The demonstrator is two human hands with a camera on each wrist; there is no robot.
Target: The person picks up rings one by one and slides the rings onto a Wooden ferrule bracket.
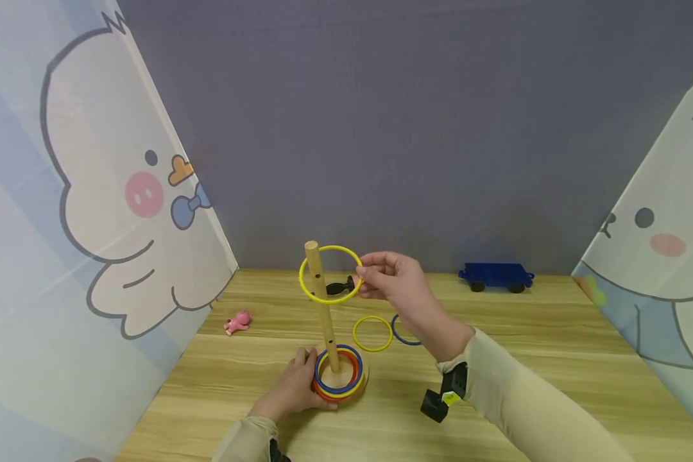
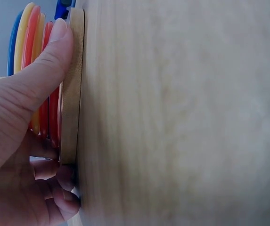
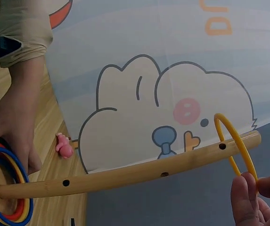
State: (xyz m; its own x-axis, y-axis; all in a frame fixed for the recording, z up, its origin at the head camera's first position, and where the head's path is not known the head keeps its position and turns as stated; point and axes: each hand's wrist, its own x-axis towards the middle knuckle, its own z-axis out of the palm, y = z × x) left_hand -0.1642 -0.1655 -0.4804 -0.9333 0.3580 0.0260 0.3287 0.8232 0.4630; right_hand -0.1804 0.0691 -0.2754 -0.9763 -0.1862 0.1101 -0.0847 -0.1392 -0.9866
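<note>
A wooden ring-toss stand has a round base [image 2: 72, 94] and an upright post [image 3: 120, 177] with holes along it. My left hand [image 1: 297, 383] grips the base at its left side, thumb on the near edge and fingers curled at the far one. Blue, yellow and red rings [image 1: 351, 384] lie stacked around the foot of the post. Up near the post's top, my right hand [image 1: 394, 277] pinches a yellow ring [image 3: 238, 139] between thumb and fingers. That ring encircles the post, whose tip pokes out past it.
On the table behind the stand lie another yellow ring [image 1: 372, 350] and a blue ring [image 1: 407, 342], partly behind the right arm. A pink toy figure [image 1: 238, 322] is at left, a blue toy wagon [image 1: 496, 276] at back right. A black-handled object [image 1: 339, 287] lies behind the post.
</note>
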